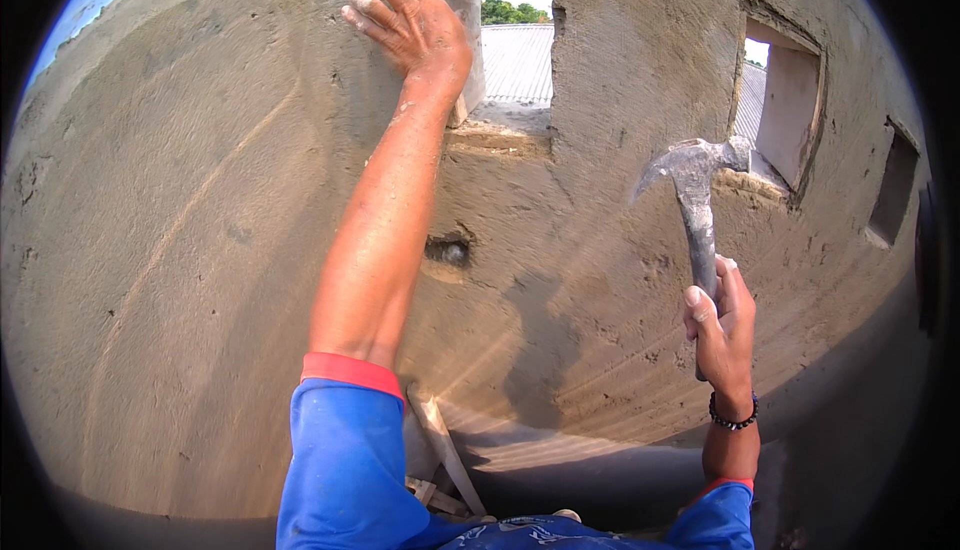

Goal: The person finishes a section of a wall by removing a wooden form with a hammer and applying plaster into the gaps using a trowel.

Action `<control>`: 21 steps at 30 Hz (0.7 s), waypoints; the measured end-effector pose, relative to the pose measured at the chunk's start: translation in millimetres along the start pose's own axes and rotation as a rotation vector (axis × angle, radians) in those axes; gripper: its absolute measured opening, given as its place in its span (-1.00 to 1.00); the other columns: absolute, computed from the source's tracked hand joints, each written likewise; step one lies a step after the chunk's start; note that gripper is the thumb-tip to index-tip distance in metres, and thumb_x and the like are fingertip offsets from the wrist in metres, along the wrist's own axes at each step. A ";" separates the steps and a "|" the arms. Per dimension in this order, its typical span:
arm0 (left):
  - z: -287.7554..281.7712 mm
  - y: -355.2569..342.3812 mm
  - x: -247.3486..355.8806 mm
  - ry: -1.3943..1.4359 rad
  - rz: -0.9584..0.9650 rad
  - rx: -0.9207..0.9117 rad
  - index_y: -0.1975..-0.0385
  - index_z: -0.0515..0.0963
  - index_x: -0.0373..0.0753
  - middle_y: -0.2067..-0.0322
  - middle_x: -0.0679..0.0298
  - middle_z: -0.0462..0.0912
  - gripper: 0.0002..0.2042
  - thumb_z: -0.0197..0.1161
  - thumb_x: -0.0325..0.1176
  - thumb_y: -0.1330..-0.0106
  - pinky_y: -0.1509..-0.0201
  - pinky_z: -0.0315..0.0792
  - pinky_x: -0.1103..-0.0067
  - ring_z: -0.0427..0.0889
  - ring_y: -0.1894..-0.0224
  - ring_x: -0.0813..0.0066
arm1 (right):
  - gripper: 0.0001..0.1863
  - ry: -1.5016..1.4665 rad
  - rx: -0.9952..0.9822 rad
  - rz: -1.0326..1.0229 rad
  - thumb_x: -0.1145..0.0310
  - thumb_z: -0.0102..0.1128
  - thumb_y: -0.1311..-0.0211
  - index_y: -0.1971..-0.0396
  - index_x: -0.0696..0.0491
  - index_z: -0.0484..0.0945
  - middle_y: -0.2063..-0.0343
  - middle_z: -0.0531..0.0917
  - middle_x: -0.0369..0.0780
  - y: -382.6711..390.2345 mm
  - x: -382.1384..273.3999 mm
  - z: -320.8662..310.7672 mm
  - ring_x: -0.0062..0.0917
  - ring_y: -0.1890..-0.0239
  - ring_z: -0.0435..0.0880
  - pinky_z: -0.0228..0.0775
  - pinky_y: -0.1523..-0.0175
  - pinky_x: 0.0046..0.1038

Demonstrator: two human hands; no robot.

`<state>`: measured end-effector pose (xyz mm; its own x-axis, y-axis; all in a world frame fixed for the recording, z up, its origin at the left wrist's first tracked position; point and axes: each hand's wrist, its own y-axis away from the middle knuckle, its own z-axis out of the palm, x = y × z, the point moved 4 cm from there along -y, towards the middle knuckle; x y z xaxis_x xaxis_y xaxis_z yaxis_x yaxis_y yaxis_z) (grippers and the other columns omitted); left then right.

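My right hand (722, 335) is closed round the handle of a claw hammer (697, 205). The hammer is held upright, its whitish, dusty head at the top, claw to the left and striking face to the right. My left hand (415, 30) is raised at the left edge of a small window opening (515, 60). Its dusty fingers are apart and reach left over the plastered wall (240, 200); whether they press on it I cannot tell. The thumb is hard to make out. A pale block (468, 40) lines the opening beside my wrist.
A second opening (783, 110) lies behind the hammer head, and a third (893, 185) is farther right. Below the first opening is a small hole (450, 252) in the wall. Wooden boards (445, 450) stand low down near my body. Corrugated roofing (518, 62) shows outside.
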<state>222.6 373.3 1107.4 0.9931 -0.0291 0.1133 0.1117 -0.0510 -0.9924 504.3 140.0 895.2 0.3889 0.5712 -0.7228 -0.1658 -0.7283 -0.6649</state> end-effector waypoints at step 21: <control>-84.2 2.4 36.0 0.407 -0.061 -0.125 0.23 0.51 -0.24 0.33 -0.09 0.65 -0.72 0.31 -0.19 -0.20 0.14 0.46 0.09 0.61 0.22 -0.19 | -0.55 -0.087 0.028 0.064 0.38 0.14 -0.32 -0.12 0.26 0.32 0.51 0.41 -0.37 26.9 23.8 -39.1 -0.78 0.59 0.35 0.23 0.52 -0.67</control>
<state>255.6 288.0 1113.1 0.8874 -0.4122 0.2065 0.1402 -0.1853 -0.9726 544.6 119.2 867.5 0.2967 0.5552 -0.7770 -0.2135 -0.7545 -0.6206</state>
